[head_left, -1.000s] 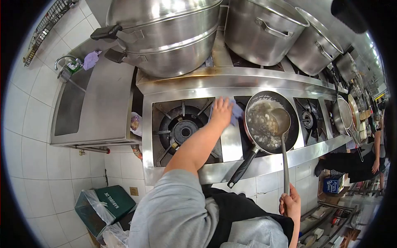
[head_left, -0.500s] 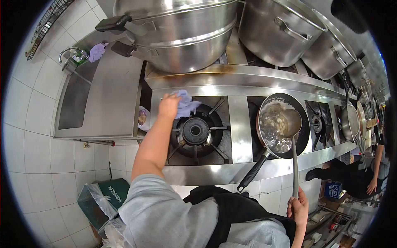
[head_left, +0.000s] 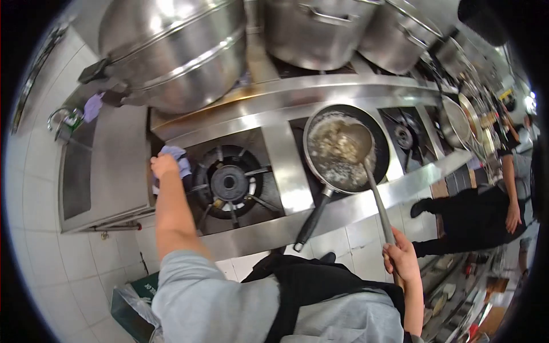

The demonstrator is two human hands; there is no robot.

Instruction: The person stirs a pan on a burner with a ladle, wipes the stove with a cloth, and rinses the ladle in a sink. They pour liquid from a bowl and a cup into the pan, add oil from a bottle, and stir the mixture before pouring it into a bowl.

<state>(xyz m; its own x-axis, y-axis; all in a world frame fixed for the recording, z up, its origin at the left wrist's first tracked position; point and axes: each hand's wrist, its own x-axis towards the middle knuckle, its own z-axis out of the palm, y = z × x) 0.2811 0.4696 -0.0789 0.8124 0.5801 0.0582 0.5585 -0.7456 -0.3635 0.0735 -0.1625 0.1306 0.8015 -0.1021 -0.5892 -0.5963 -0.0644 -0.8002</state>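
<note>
My left hand (head_left: 164, 164) is closed on a lavender cloth (head_left: 179, 159) at the left edge of the stove, beside a bare gas burner (head_left: 229, 182). In my right hand (head_left: 401, 255) is the long handle of a metal ladle (head_left: 358, 140). The ladle's bowl rests in a black frying pan (head_left: 379, 150), among bubbling liquid and pale pieces of food (head_left: 334, 143). The pan sits on the middle burner, its black handle (head_left: 313, 222) pointing toward me. My left fingers are partly hidden by the back of the hand.
Large steel pots (head_left: 320, 34) and a stacked steamer (head_left: 183, 57) line the raised back shelf. A steel sink unit (head_left: 120, 160) adjoins the stove on the left. A green bin (head_left: 128, 308) stands on the floor at lower left. Another person (head_left: 480, 217) is at the right.
My left hand has moved the cloth from behind the left burner to the stove's left edge. My right hand still holds the ladle in the pan. The camera view has shifted and turned.
</note>
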